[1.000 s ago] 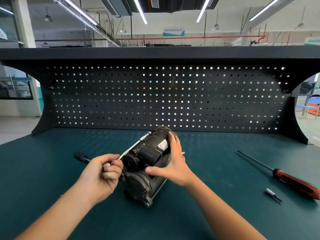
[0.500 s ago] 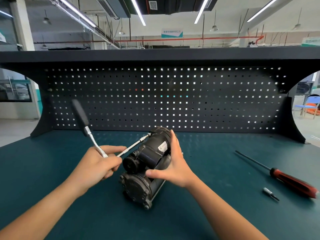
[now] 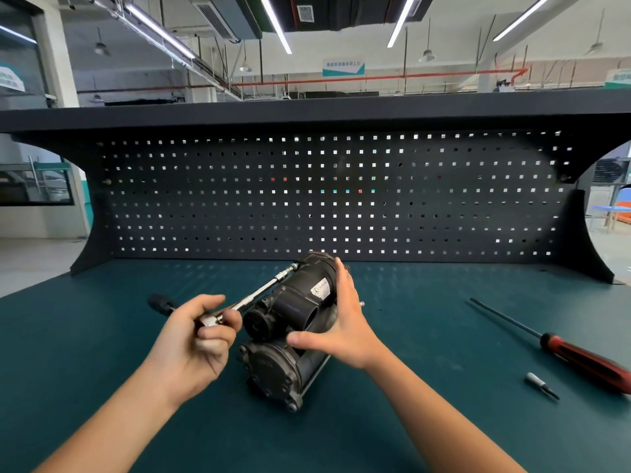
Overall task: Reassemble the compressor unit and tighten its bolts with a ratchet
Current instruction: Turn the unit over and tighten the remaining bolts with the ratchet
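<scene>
I see the black compressor unit (image 3: 293,322) lying on its side. The silver ratchet (image 3: 256,297) meets its far end

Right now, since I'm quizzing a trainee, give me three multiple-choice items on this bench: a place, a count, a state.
1. Where is the red-handled screwdriver?
A. in the left hand
B. on the bench, right of the compressor
C. atop the compressor

2. How many loose tools lie right of the compressor?
A. one
B. four
C. two

3. What is the left hand doing?
A. gripping the ratchet
B. lying flat on the bench
C. holding the screwdriver

1 B: it lies on the green top at the right.
2 C: the screwdriver and a small bit.
3 A: its fingers curl round the ratchet head.
</scene>
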Action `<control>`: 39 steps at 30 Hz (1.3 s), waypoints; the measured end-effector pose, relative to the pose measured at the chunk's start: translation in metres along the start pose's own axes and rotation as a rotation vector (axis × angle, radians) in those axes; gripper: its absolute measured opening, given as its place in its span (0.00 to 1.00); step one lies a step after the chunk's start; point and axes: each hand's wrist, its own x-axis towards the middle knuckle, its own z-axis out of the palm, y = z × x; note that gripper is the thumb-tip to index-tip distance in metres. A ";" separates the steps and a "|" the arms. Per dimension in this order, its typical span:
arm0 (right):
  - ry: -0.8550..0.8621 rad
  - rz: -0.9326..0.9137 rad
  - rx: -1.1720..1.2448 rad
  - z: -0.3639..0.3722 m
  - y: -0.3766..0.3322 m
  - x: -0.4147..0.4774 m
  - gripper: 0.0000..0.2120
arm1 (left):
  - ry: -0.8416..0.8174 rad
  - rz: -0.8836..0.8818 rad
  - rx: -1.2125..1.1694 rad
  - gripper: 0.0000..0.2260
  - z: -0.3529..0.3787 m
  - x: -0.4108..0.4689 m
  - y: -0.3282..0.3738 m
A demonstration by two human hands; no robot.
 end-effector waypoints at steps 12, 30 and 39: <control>0.003 -0.023 -0.051 -0.003 -0.001 -0.001 0.66 | 0.000 0.431 1.538 0.24 0.012 -0.007 0.013; -0.050 0.033 -0.042 -0.001 0.004 0.001 0.67 | 0.340 0.421 -0.265 0.16 0.015 0.019 0.015; -0.038 0.055 -0.093 0.000 0.004 0.003 0.70 | 0.314 0.713 0.055 0.13 0.025 0.022 0.000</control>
